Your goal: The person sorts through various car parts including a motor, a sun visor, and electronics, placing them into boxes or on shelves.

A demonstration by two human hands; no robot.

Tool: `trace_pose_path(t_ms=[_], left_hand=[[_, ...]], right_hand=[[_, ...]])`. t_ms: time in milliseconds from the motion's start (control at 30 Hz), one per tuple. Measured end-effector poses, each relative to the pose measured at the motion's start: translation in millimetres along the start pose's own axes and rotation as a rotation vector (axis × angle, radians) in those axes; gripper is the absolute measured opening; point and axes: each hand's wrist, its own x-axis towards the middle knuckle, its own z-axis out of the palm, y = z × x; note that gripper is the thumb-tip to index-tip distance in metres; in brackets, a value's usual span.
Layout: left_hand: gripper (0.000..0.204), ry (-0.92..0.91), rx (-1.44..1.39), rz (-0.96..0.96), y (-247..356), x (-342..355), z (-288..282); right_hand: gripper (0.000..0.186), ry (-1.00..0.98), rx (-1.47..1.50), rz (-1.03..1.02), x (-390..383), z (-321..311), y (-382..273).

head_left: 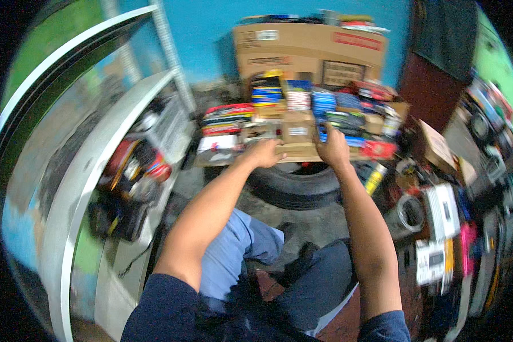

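Both arms reach forward to a board of goods resting over a black tire (293, 191). My left hand (263, 153) is at the board's front edge, its fingers apart and nothing visible in them. Just beyond it is a small brown cardboard box (297, 126). On the box's right side, my right hand (333, 149) is among the packages, close to a small blue item (323, 135). Motion blur hides whether its fingers grip that item. Red and black packs (227, 118) lie left of my left hand. Blue rolled packs (324, 101) stand beyond my right hand.
A large cardboard carton (308, 48) stands against the blue wall behind the goods. To my left is a white metal shelf (105, 154) holding assorted items. Crowded parts and boxes, including a white box (440, 211), fill the right side. My knees are below the board.
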Motion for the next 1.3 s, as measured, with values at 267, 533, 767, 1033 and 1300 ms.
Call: trace_pose_path(t_ms=[267,533,767,1033,1300], left_hand=[[0.056,0.203,0.077,-0.43,-130,-141,-57],[0.055,-0.037,0.21,-0.745,-203,-274,-43],[0.051,-0.086,0.098,-0.753,-212,-338,-48],[0.054,-0.353,-0.325,-0.754,-243,-443,-22],[0.038,-0.589,-0.24,-1.169,-259,-611,-43]], right_hand=[[0.041,-0.392,0.326,-0.511,13,143,-114],[0.044,-0.722,0.349,-0.621,-30,245,-198],[0.043,-0.826,0.288,-0.797,-72,315,-257],[0.046,-1.032,0.195,-1.046,-144,354,-327],[0.044,-1.219,-0.032,-1.18,-215,357,-410]])
